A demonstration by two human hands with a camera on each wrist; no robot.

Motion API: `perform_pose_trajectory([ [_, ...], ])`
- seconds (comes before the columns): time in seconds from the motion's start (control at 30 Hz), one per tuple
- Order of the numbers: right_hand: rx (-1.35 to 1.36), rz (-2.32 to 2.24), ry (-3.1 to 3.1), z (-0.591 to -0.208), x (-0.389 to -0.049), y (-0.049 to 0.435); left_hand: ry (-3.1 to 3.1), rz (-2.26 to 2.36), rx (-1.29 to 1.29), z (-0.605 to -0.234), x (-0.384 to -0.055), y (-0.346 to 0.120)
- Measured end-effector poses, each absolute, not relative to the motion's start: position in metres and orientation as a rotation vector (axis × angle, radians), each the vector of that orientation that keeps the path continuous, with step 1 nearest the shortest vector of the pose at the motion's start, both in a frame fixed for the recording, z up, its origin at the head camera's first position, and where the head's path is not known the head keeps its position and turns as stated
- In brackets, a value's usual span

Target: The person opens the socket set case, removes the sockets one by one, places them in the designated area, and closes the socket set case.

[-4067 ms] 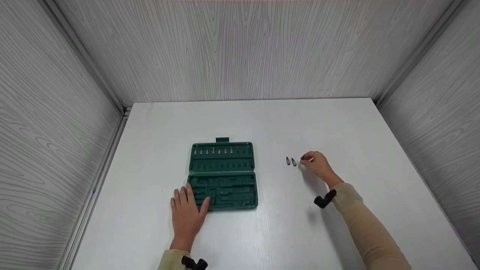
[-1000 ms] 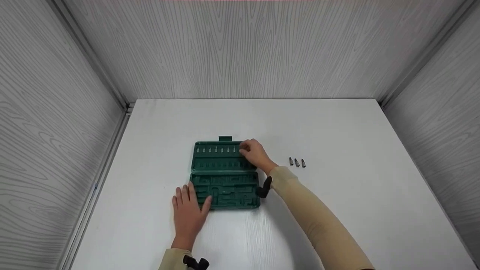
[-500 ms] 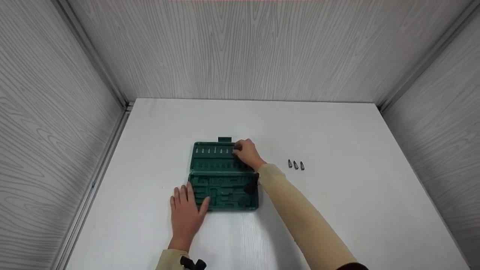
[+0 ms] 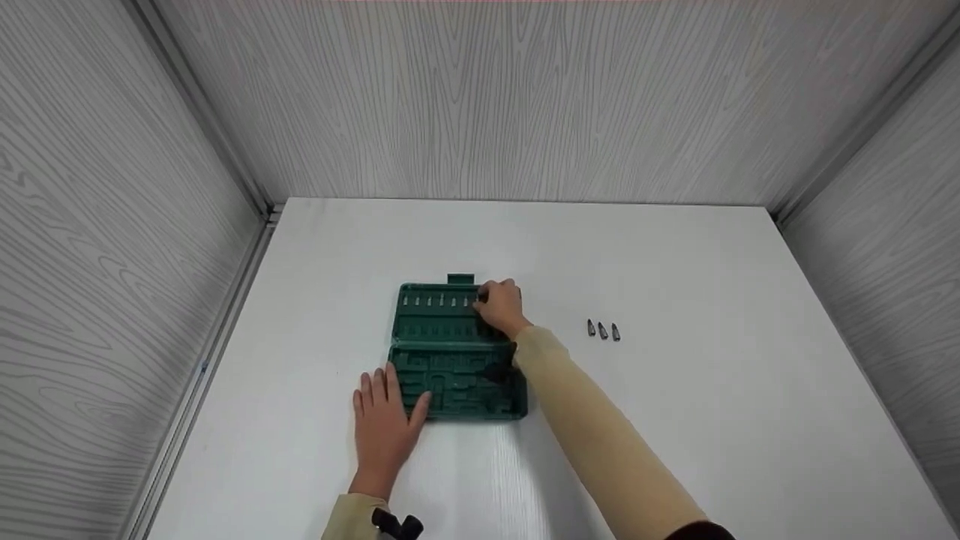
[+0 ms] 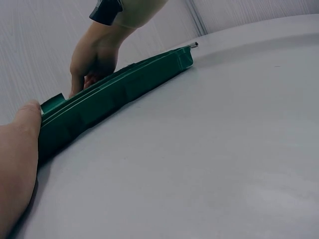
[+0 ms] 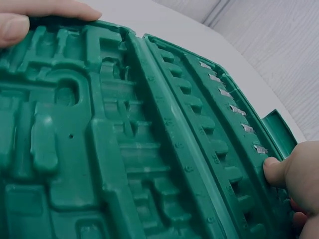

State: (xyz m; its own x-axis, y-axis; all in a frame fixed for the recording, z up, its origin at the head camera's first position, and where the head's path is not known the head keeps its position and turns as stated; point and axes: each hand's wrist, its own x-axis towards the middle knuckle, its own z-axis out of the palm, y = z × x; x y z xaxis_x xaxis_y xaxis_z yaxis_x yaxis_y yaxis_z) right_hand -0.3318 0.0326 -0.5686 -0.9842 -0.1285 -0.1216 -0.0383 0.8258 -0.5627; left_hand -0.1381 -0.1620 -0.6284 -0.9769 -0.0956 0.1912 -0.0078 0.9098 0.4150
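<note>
A green bit case (image 4: pixel 459 381) lies unfolded on the white table. Several silver screwdriver bits (image 6: pixel 237 110) stand in a row along the far half's upper slots. My right hand (image 4: pixel 501 306) reaches over that half, thumb and fingers curled at the seventh bit, at the row's right end; the fingers mostly cover this bit. In the right wrist view the thumb (image 6: pixel 273 171) lies just beyond the last uncovered bit. My left hand (image 4: pixel 386 431) rests with straight fingers at the case's near left corner, thumb along the front edge.
Three loose bits (image 4: pixel 603 331) lie side by side on the table (image 4: pixel 697 390), right of the case. The case's latch tab (image 4: pixel 460 278) sticks out at the far edge. Grey wood-grain panels (image 4: pixel 480 97) enclose the table at the back and sides.
My right hand has come from the loose bits at the right to the case's bit row, then shifted slightly left. A third bit now lies on the table. The left hand has stayed put.
</note>
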Motion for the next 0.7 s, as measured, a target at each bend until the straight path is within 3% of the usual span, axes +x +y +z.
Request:
perform_pose_trajectory([
  [0.7,-0.191,-0.878,2.886,-0.5739,-0.3322,0.0357,-2.832,-0.621,0.062,-0.6293,-0.1380,-0.1625],
])
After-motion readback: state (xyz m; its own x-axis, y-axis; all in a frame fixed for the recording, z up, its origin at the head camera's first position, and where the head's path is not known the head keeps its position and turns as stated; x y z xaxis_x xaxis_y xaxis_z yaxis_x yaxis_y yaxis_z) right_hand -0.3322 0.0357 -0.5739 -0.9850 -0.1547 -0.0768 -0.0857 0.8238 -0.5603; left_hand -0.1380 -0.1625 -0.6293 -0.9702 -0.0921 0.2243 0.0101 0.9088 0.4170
